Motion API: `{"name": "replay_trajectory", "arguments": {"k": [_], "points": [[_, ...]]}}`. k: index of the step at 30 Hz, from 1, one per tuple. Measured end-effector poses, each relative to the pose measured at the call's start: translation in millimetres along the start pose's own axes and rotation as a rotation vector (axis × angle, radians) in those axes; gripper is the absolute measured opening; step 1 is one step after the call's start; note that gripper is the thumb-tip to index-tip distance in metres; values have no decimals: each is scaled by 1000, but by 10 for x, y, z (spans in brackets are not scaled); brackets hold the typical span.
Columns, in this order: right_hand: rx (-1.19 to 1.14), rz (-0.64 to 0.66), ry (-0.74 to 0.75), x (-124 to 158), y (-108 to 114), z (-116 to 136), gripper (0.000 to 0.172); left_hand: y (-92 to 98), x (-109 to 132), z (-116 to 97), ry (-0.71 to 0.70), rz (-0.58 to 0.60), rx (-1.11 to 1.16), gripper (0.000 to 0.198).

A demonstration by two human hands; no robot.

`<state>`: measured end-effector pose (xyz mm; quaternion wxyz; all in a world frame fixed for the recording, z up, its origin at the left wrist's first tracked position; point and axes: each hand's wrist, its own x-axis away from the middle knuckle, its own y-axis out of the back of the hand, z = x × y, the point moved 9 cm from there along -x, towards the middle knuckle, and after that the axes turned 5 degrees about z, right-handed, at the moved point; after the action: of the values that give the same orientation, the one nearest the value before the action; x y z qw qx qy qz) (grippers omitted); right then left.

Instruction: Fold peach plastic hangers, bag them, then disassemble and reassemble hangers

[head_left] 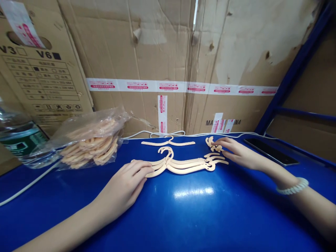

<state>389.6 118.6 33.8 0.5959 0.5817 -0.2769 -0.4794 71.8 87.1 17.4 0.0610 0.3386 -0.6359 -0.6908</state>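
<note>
A stack of peach-coloured plastic hangers [187,168] lies on the blue table, hooks pointing away from me. My left hand [131,180] is closed around the left ends of the stack. Small loose curved pieces [216,161] lie at its right end, some overlapping the hanger tips. Farther right, my right hand [240,152] reaches over a small pile of peach plastic pieces [210,142]. Its thumb and fingers are apart, with the fingertips at the pile. One single hanger [181,143] lies behind the stack.
A clear plastic bag of peach hangers [89,147] stands at the left beside a bottle with a green label [22,143]. A black phone [270,151] lies at the right. White cable [141,133] runs along the back, before cardboard boxes [126,108]. A blue metal frame [291,66] rises at the right.
</note>
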Motion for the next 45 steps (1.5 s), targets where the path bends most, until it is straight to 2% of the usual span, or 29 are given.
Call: {"name": "replay_trajectory", "arguments": {"k": [3,7,9,13,18,21,27,30,33,35,36,39,41,43,45], "points": [[42,89,-41,7,-142,-71,45,8,-8,-26,-9,-21,13,29],[250,76,-309,42,-159,-338,48,3,-1,-21,-5,-37,22,29],[309,72,-383,57,-142,-409,45,-5,1,-18,-4,-32,34,29],[278,94,-350,62,-88,-382,37,-10,0,-18,3,-28,56,29],[180,128,-158,98,6,-246,29,-15,-1,-24,1,-33,50,27],[129,156,-114,104,-39,-251,34,-16,-2,-26,3,-31,54,27],[152,158,-140,25,-227,-338,48,-29,9,-27,-1,-9,49,26],[181,134,-138,-7,-235,-317,56,-23,-4,-19,1,1,51,26],[191,5,-128,-16,-92,-130,46,-5,-20,-51,25,15,63,27],[147,-74,-51,-6,-29,168,42,4,-2,-111,58,16,51,31],[110,-87,-9,3,-39,340,47,11,22,-143,85,7,29,34],[66,16,120,46,-266,846,69,38,138,-208,206,-43,-82,59],[61,93,197,88,-441,1081,78,-14,200,-250,232,5,-117,72],[53,150,228,113,-564,1177,80,-125,222,-313,180,121,-111,77],[46,187,213,105,-622,1161,76,-189,224,-330,160,179,-117,76]]}}
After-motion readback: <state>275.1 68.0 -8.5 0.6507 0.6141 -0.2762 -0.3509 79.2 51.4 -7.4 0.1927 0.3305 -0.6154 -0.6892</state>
